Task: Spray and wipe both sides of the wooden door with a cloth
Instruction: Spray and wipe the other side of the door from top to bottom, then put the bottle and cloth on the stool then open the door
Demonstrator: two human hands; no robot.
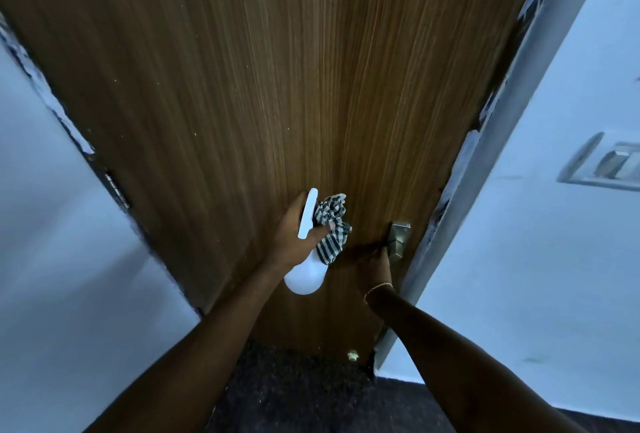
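One door [277,86], wood grain vertical, fills the view. Two hands in frame. Left hand [294,235] is clamped on one white spray bottle [306,276] and pinches one checked cloth [330,224] against it; both are held just in front of the door's lower middle. Right hand [375,263], with one bracelet [377,289] at the wrist, touches the one metal handle [400,238] at the door's right edge; its grip is lost in shadow, cannot tell. One hinge [116,188] shows left, one switch plate [602,164] on the right wall.
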